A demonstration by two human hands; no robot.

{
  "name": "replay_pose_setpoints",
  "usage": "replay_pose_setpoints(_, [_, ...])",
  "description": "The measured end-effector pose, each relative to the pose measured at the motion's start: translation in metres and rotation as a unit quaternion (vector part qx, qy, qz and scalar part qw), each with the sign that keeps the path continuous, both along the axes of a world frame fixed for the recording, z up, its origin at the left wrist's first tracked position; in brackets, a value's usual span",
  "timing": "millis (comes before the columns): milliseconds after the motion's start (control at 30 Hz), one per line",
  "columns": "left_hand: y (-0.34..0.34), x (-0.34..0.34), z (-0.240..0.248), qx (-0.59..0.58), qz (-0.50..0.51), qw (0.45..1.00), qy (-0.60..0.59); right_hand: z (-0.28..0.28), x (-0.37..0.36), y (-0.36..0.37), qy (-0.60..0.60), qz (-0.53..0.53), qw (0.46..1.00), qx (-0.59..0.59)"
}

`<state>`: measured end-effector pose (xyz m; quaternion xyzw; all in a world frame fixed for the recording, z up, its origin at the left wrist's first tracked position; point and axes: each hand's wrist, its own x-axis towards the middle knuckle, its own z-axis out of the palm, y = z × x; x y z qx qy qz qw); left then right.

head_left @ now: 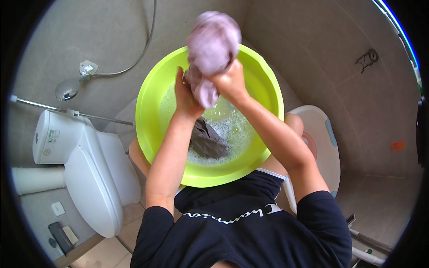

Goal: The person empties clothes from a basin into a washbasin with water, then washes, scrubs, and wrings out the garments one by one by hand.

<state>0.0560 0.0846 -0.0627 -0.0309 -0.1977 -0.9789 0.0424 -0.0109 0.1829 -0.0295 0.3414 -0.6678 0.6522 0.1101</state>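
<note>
A bunched pale mauve cloth [213, 42] is raised above the far part of a lime-green basin [147, 100]; its top is blurred by motion. My right hand [231, 81] grips the cloth from the right side. Against its lower left part, my left hand [187, 98] is wrapped with the thumb pointing up, its other fingers mostly hidden by the cloth. Sudsy water [239, 134] fills the basin bottom. A dark grey-brown cloth [208, 142] lies partly in the suds, below my left hand.
The basin sits between my legs. A white toilet [91, 187] stands at left, below a metal bar [49, 107] and a hanging shower head [67, 89]. At right is a white tub [328, 156]. A dark hook [370, 57] is on the right wall.
</note>
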Motion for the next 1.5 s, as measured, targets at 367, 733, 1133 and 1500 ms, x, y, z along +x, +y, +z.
replay_pose_setpoints(367, [0.012,-0.006,-0.035,-0.490,-0.065,0.851,-0.180,0.052,-0.098,0.249,-0.083,-0.170,0.942,-0.276])
replay_pose_setpoints(733, [0.024,-0.015,-0.050,-0.694,-0.111,0.696,-0.150,-0.149,0.028,0.454,-0.293,-0.532,0.649,0.459])
replay_pose_setpoints(1133, [0.000,-0.007,-0.066,-0.879,-0.127,0.441,-0.126,-0.016,-0.039,0.221,0.057,-0.230,0.936,0.260])
replay_pose_setpoints(1500, [-0.004,0.006,-0.067,-0.885,-0.366,0.268,-0.109,-0.138,-0.021,0.039,-0.105,0.153,0.616,0.765])
